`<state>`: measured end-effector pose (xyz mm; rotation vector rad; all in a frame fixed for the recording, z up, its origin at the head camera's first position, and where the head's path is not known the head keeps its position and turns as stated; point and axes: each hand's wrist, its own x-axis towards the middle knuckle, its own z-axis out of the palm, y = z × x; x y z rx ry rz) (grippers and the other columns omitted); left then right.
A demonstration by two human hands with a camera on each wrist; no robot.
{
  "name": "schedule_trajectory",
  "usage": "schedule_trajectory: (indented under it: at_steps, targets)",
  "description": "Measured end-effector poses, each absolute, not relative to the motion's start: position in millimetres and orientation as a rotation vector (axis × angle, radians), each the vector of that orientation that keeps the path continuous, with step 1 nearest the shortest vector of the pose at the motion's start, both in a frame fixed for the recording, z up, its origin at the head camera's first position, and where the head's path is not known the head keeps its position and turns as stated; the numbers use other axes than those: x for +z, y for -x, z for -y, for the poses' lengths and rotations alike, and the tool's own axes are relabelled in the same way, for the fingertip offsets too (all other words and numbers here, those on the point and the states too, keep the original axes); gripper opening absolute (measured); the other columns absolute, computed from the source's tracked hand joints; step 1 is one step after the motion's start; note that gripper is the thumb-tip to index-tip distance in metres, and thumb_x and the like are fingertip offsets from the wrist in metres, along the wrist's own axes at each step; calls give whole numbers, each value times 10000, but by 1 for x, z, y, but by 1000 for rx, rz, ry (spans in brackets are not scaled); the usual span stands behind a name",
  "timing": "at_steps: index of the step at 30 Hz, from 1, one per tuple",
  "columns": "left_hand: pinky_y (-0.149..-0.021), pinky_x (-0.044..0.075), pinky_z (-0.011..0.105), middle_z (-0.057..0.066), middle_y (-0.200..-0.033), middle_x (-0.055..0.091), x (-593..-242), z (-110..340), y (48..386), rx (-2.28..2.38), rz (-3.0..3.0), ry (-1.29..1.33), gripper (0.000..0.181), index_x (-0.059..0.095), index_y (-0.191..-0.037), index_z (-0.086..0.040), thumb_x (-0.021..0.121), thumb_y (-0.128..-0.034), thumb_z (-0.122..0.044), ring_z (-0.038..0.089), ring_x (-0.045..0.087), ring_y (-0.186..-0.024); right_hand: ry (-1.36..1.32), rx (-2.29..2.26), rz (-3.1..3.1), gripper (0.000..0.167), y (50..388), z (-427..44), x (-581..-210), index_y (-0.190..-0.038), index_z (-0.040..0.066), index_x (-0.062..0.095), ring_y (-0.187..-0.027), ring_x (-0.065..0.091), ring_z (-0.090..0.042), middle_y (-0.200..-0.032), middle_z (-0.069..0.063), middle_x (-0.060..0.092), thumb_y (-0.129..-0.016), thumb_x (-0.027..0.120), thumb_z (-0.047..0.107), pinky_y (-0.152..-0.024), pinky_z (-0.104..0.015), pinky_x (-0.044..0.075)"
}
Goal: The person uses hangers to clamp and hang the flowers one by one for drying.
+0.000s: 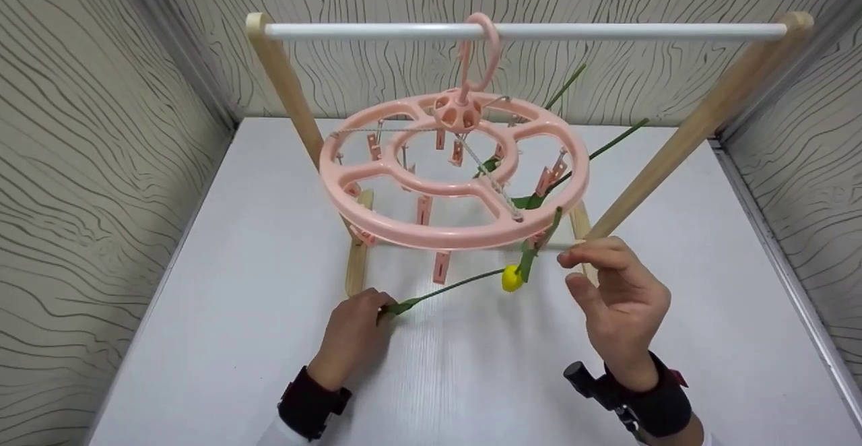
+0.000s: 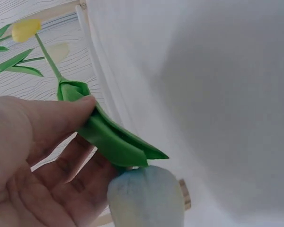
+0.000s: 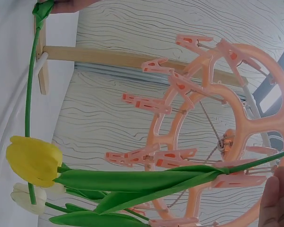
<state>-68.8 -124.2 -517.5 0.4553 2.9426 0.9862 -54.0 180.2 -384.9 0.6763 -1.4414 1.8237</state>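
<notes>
My left hand [image 1: 353, 331] pinches an artificial tulip by its green leaves [image 2: 111, 137], low over the table. Its pale bluish-white bloom [image 2: 146, 198] hangs beside the fingers, and its stem [image 1: 461, 284] slants up towards a yellow tulip [image 1: 512, 277]. That yellow tulip hangs bloom down from the pink drying hanger [image 1: 431, 236], its stem in a clothes peg [image 3: 239, 180]. Close to the right of it, my right hand [image 1: 623, 304] is raised with thumb and forefinger apart, holding nothing. Further tulips with a cream bloom [image 3: 26, 198] and green leaves hang behind.
The hanger's hook [image 1: 495, 55] loops over the white bar [image 1: 626, 31] of a wooden-legged rack [image 1: 700, 129]. Several pegs [image 1: 441, 267] dangle below the ring. Patterned panels [image 1: 67, 163] enclose the white table [image 1: 222, 230].
</notes>
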Motion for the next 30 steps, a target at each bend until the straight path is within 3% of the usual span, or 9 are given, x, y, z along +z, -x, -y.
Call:
schedule_trajectory:
  at_steps: [9, 30]
  targets:
    - [-642, 523, 271, -64, -783, 630, -501, 142, 60, 981, -2956, -353, 159, 738, -877, -108, 801, -774, -4, 83, 593, -724, -779, 1837, 1498, 238, 52, -175, -390, -915, -224, 604, -836, 645, -269, -864, -238, 652, -829, 737, -46, -814, -279, 550]
    - [-598, 513, 226, -163, -856, 618, -486, 157, 46, 1351, -2847, -526, 259, 694, -929, -221, 786, -799, -17, 36, 566, -718, -806, 1835, 1591, 235, 50, -164, -388, -933, -203, 612, -842, 667, -243, -874, -214, 665, -856, 724, -10, -790, -269, 560]
